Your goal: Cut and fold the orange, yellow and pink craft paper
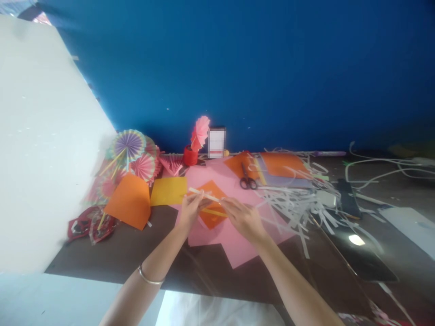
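Between my hands is a narrow pale strip (211,197), stretched a little above the papers; whether it is paper, tape or a thin stick I cannot make out. My left hand (190,210) pinches it near its left end. At the right end, the fingertips of my right hand (244,219) close on it. Below lies a square of orange paper (212,222), turned cornerwise, with a thin yellow stick or strip (215,212) across it. Pink paper sheets (234,253) spread beneath.
Folded paper fans (127,147), an orange sheet (127,203) and a yellow sheet (169,190) lie left. Scissors (248,183) and a heap of white paper strips (288,206) are right, near a dark tablet-like device (363,258) and cables (380,163). A blue wall (238,68) stands behind.
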### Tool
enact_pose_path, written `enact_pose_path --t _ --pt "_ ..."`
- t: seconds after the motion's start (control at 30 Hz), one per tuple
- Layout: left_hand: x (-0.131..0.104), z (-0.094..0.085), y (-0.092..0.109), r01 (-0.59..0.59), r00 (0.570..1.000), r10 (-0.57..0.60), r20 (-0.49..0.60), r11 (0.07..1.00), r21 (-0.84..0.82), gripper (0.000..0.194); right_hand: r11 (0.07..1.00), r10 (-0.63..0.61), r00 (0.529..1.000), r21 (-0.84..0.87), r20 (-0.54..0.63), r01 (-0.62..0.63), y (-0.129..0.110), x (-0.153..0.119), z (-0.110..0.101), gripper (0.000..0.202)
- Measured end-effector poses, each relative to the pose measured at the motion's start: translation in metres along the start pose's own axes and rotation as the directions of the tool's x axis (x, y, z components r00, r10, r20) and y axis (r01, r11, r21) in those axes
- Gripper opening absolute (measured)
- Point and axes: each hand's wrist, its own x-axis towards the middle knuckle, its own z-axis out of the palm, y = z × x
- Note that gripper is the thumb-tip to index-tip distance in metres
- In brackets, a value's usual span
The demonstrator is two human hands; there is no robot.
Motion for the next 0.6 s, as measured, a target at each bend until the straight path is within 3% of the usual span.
enact_pose_path --t 0.27,0.47,0.6 --pt "-0.001 0.002 0.003 0.018 0.999 -0.020 -0.038 0.999 -0.045 0.025 0.999 -0.003 1.000 -0.035 0.024 0.004 0.000 -0.002 0.002 0.034" --pt "-0.005 0.007 0.001 0.098 0.995 -0.101 -0.018 0.987 -0.124 0.034 1.000 0.000 0.999 -0.028 0.048 0.001 -0.002 -0.001 0.002 0.036" --pt "-0.008 0.012 -0.005 0.137 0.991 -0.137 0.002 0.989 -0.058 0.033 1.000 0.002 0.999 0.009 0.051 -0.002 -0.005 0.001 0.000 0.035"
